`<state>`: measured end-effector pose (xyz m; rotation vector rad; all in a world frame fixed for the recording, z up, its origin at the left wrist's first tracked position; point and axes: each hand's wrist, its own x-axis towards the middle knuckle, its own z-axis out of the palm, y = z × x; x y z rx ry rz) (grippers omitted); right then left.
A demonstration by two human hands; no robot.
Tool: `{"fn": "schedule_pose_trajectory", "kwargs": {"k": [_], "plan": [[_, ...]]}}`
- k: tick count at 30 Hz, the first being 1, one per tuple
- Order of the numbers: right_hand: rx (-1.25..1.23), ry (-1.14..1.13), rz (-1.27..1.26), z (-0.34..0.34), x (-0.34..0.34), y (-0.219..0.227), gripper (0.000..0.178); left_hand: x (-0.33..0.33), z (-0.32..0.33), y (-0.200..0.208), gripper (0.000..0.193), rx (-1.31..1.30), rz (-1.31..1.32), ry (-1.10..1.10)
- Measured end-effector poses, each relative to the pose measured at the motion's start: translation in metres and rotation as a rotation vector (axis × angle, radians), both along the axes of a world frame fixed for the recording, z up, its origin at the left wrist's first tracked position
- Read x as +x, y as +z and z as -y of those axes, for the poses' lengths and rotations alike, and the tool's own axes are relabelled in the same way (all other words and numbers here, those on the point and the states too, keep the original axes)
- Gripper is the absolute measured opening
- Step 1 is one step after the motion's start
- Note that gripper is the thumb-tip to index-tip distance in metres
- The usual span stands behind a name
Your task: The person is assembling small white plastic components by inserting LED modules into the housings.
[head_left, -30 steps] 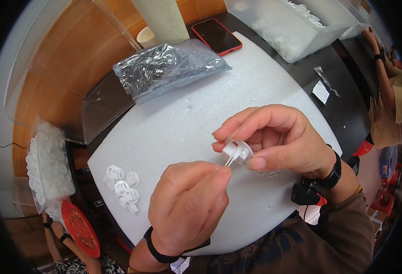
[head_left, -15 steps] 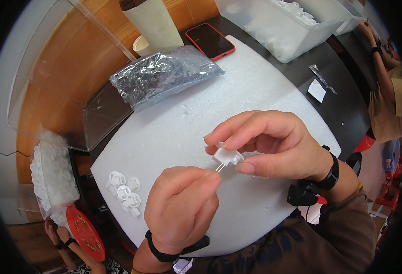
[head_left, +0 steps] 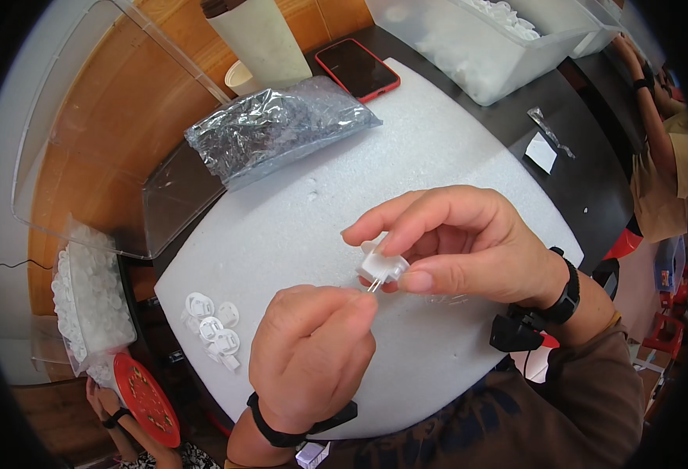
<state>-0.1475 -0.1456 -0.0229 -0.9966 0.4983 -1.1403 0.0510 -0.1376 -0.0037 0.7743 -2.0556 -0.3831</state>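
Observation:
My right hand [head_left: 469,242] holds a small white plastic part [head_left: 381,266] between thumb and fingers, above the white foam sheet [head_left: 281,234]. Two thin metal pins [head_left: 374,286] run from the part's lower side to the fingertips of my left hand [head_left: 312,352], which is closed in a pinch. The fingers hide the pins' other ends, and how deep they sit in the part I cannot tell. To the left, several round white plastic pieces [head_left: 217,328] lie in a loose pile on the foam.
A clear plastic bag [head_left: 281,129] of dark items lies at the back, near a red-cased phone [head_left: 358,69] and a pale cylinder [head_left: 262,43]. Bins of white parts stand back right [head_left: 484,59] and left [head_left: 98,297]. Co-workers' hands show left [head_left: 108,402] and right [head_left: 633,59].
The white part in my right hand has shifted slightly left and tilted, closer to my left fingertips. Less of the pins shows. A co-worker's hands at lower left have moved.

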Motion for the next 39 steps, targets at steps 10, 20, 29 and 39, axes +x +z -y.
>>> {"fn": "schedule_pose_trajectory", "kwargs": {"k": [10, 20, 29, 39], "plan": [[-0.124, 0.010, -0.033, 0.000, 0.001, -0.003, 0.027, -0.005, 0.002, -0.005, 0.030, 0.014, -0.013, 0.062], [-0.151, -0.009, -0.075, 0.000, 0.000, -0.002, 0.035, -0.002, 0.000, -0.003, 0.028, 0.133, -0.046, 0.064], [-0.214, 0.000, -0.159, -0.001, -0.005, 0.001, 0.038, -0.002, 0.002, 0.006, 0.029, 0.047, 0.039, -0.006], [-0.366, -0.056, -0.263, 0.000, -0.004, -0.001, 0.040, -0.001, 0.006, 0.007, 0.026, 0.039, 0.116, -0.016]]}}
